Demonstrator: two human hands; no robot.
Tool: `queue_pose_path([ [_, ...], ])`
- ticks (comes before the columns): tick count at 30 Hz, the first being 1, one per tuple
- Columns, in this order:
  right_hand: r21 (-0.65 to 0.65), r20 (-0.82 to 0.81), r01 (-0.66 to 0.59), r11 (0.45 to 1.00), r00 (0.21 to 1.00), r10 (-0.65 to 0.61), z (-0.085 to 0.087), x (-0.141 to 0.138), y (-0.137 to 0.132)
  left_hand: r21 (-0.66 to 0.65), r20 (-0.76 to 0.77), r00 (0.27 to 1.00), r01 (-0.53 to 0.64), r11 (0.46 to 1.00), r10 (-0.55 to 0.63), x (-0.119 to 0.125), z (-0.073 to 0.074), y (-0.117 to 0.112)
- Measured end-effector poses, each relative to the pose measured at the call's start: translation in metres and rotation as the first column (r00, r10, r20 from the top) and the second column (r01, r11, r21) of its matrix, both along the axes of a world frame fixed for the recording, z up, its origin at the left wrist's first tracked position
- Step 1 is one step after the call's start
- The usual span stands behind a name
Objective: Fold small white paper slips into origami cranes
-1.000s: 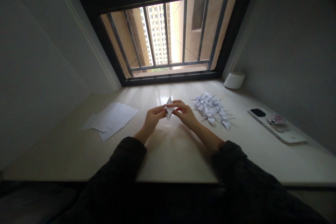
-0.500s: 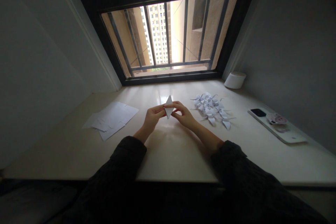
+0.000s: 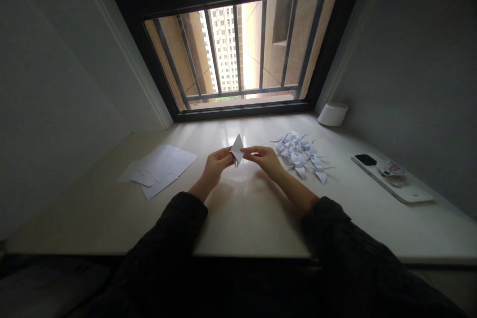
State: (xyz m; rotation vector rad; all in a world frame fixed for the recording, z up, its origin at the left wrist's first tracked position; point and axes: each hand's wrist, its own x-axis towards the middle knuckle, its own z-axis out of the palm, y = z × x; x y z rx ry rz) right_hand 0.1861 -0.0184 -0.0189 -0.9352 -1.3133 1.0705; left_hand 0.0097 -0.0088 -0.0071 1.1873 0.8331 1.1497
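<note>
A small piece of white folded paper (image 3: 237,148), diamond-shaped with a split lower point, is held up over the middle of the table. My left hand (image 3: 216,165) pinches its left edge between thumb and fingers. From the other side, my right hand (image 3: 266,160) grips the right corner with thumb and index finger. Several folded white paper cranes (image 3: 296,149) lie in a heap to the right of my right hand. Off to the left of my left hand rests a loose stack of white paper sheets (image 3: 164,166).
A phone (image 3: 395,181) with a round grip on its back lies at the right of the pale tabletop (image 3: 249,223). Behind it, a white cylindrical object (image 3: 333,114) stands by the wall. The barred window (image 3: 242,54) rises beyond the table's far edge.
The folded paper has turned and tilted slightly, and its lower point now shows split. My right fingers have shifted from its front face to its right corner.
</note>
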Motion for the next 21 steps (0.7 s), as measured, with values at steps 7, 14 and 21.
queue_pose_path([
  [7, -0.025, -0.042, 0.049, 0.999, 0.998, -0.050, 0.001, -0.001, 0.000, 0.141, -0.121, 0.993, 0.000, 0.990, 0.017, 0.001, 0.010, -0.006],
  [14, -0.065, -0.044, 0.100, 0.993, 0.994, -0.103, -0.001, 0.000, 0.003, 0.324, -0.227, 0.961, -0.080, 0.943, 0.159, 0.000, 0.005, -0.003],
  [21, -0.156, -0.097, 0.104, 0.982, 0.988, -0.120, -0.004, -0.004, 0.004, 0.331, -0.165, 0.964, -0.145, 0.932, 0.209, 0.004, -0.001, -0.004],
])
